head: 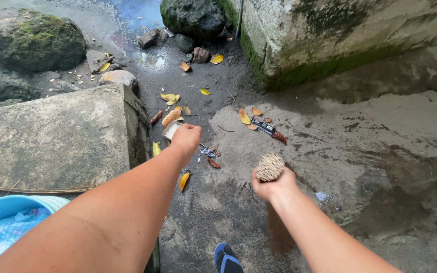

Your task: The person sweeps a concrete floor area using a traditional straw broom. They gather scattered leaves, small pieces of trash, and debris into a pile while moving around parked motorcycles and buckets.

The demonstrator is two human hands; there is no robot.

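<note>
Round woven scrubber [270,167] sits in right grip [274,186]; left grip [187,136] holds pale wrapper [170,130].

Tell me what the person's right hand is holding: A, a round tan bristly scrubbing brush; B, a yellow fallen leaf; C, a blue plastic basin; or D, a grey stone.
B is out and A is right: the right hand grips a round tan bristly scrubbing brush above the wet concrete ground.
</note>
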